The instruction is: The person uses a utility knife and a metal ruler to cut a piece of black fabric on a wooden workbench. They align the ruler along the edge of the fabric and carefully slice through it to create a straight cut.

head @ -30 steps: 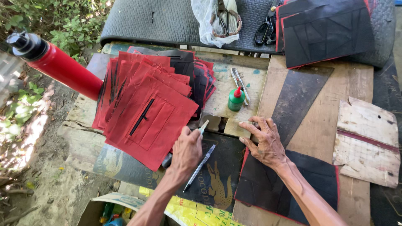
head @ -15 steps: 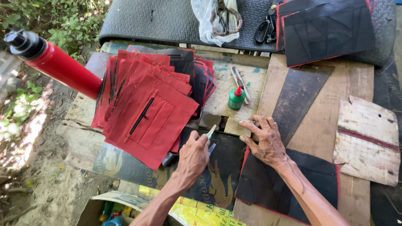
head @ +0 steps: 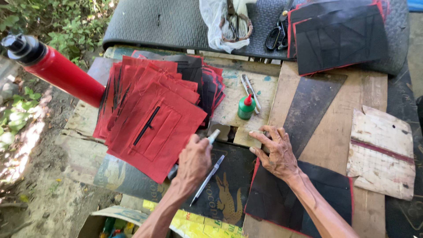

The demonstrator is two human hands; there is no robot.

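Head view: left hand grips marker; right hand flat on black fabric

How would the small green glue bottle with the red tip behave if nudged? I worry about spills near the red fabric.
The green bottle stands upright on a narrow base, so it probably tips easily. It looks like light plastic, and being round, it would likely roll across the wooden table once down.

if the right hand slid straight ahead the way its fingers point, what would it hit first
Probably the green glue bottle: the right hand lies flat, fingers aimed up-left over bare board toward it. Depth is unclear, so it might pass beside it.
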